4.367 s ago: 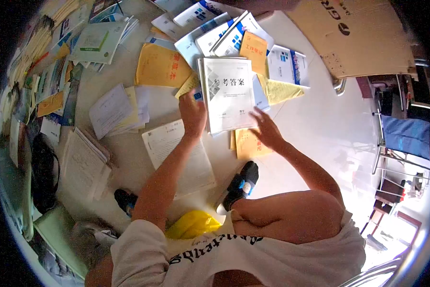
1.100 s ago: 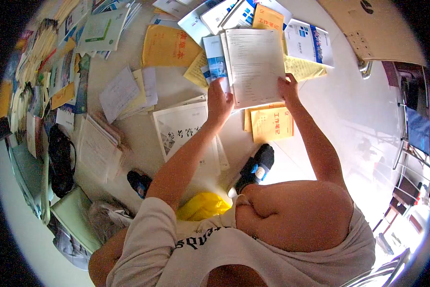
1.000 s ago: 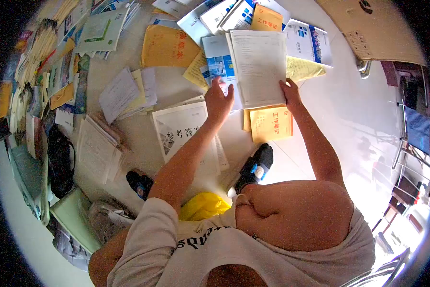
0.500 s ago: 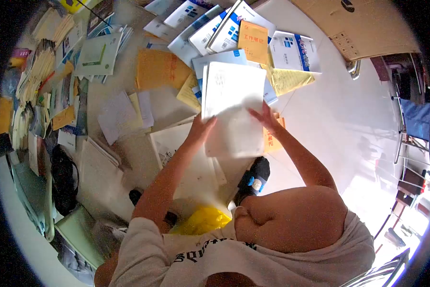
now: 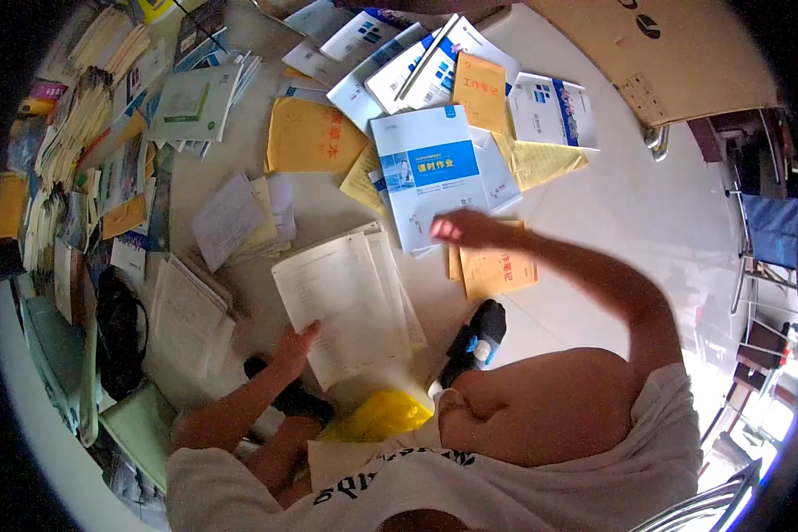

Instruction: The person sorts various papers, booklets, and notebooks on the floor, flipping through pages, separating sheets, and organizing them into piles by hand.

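My left hand [image 5: 294, 353] is at the left edge of a stack of white printed sheets [image 5: 350, 297] lying on the floor, its fingers stretched toward the paper. Over the lower edge of a blue and white workbook [image 5: 430, 173] hovers my right hand [image 5: 463, 229], fingers bent and smeared by motion. That workbook rests on top of other booklets and yellowish paper [image 5: 541, 161]. Just below my right hand lies an orange notebook [image 5: 501, 266].
Fanned booklets [image 5: 385, 71] and orange notebooks [image 5: 314, 137] spread ahead. Loose papers [image 5: 239, 217] lie left, beside book piles [image 5: 53, 168] and a black bag [image 5: 119, 332]. A cardboard box [image 5: 656, 62] stands front right. A yellow plastic bag [image 5: 381, 415] sits near my legs.
The white sheets that both hands held up now lie on the floor stack, let go. My left hand moved down and left; my right hand moved left over the uncovered blue workbook.
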`<state>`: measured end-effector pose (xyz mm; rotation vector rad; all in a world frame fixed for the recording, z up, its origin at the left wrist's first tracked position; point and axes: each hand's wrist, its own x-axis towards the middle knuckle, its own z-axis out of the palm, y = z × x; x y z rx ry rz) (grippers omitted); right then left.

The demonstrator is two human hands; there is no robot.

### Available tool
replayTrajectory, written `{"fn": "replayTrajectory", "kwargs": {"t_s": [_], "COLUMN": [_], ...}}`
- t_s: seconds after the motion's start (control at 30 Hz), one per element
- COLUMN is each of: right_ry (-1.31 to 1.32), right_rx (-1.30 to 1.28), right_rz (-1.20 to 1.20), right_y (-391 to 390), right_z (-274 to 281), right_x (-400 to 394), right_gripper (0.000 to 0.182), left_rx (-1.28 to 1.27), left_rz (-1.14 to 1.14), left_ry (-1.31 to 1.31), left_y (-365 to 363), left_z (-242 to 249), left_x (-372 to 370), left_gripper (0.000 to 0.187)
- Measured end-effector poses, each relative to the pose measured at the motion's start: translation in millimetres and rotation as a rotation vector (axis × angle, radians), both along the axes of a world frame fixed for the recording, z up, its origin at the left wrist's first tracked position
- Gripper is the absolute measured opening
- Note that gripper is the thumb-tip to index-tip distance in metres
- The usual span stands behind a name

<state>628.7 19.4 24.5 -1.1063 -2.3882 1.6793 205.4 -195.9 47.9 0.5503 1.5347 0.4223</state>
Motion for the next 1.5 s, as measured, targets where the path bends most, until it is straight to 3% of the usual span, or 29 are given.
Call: {"fn": "replayTrajectory", "kwargs": {"t_s": [0.03,0.07,0.17,0.23,0.3,0.37,0.43,0.5,0.57,0.63,0.7,0.8,0.9,0.97,1.0,1.07,1.13,1.2,1.3,1.37,1.43,1.5], "right_ry": [-0.068,-0.314,-0.486,-0.436,-0.397,-0.411,-0.529,-0.912,-0.861,-0.794,-0.819,-0.839,-0.704,-0.828,-0.836,-0.403,-0.152,-0.011,0.088,0.108,0.112,-0.182], "right_rx": [0.295,0.089,0.288,0.491,0.734,0.730,0.827,1.142,0.641,0.421,0.438,0.368,0.406,0.422,0.425,0.168,0.076,0.084,0.001,-0.020,0.381,0.682], "right_rz": [0.022,-0.116,0.006,-0.018,-0.137,-0.288,-0.390,-0.246,-0.645,-0.828,-0.883,-1.116,-1.271,-1.057,-1.056,-1.070,-1.156,-1.251,-1.354,-1.352,-1.286,-1.253], "right_y": [28.7,58.1,154.9,212.2,264.9,291.1,298.5,310.7,291.3,280.2,286.0,289.3,296.6,319.2,315.7,297.4,261.8,228.5,198.1,199.4,205.8,213.4], "right_z": [7.9,49.9,65.4,54.5,29.1,10.6,-30.8,-65.1,-25.4,5.8,-3.3,-10.9,-26.4,-63.3,-56.6,-29.9,4.5,24.8,15.5,5.0,1.9,27.3], "right_x": [14.0,11.4,12.0,5.2,-13.3,-43.6,-59.6,-73.9,-93.0,-101.6,-98.1,-85.1,-65.9,-14.7,9.6,62.3,105.7,152.8,193.8,210.5,215.0,219.7], "right_gripper": [0.019,0.014,0.014,0.021,0.035,0.046,0.059,0.070,0.090,0.095,0.096,0.070,0.059,0.052,0.052,0.052,0.049,0.037,0.031,0.027,0.025,0.020], "left_rx": [0.002,0.011,0.091,0.171,0.113,0.090,0.059,0.076,0.099,0.117,0.035,0.019,-0.003,0.047,0.101,0.070,0.047,0.309,0.126,0.173,0.229,0.142], "left_rz": [0.007,-0.035,-0.114,-0.144,0.016,0.025,0.044,0.004,0.008,0.018,-0.017,-0.026,-0.033,-0.037,-0.034,-0.059,-0.100,0.096,0.092,0.051,0.027,-0.036], "left_ry": [-0.006,0.043,0.108,0.115,0.208,0.216,0.222,0.217,0.259,0.300,0.321,0.332,0.296,0.287,0.289,0.234,0.172,0.049,0.154,0.176,0.199,0.207], "left_y": [-8.1,-14.7,-25.5,-31.1,-32.4,-27.8,-27.1,-21.9,-33.1,-25.4,-15.7,-7.4,-4.7,-9.1,-13.6,-25.4,-34.9,-36.2,-39.1,-55.2,-51.2,-43.5], "left_z": [-15.2,-29.6,-35.6,-37.6,-42.2,-35.2,-23.5,-18.4,-34.4,-29.2,-7.6,-0.1,4.5,-4.7,-14.1,-40.3,-51.1,-55.2,-66.7,-93.2,-90.0,-77.2], "left_x": [-2.1,-3.8,-4.2,3.5,10.5,14.0,17.0,17.7,17.5,23.0,26.8,28.7,24.2,18.5,17.1,4.6,0.7,8.8,6.8,-5.5,-5.4,-5.9], "left_gripper": [0.052,0.051,0.047,0.045,0.044,0.043,0.043,0.043,0.041,0.040,0.039,0.037,0.037,0.037,0.037,0.038,0.039,0.040,0.043,0.043,0.043,0.045]}}
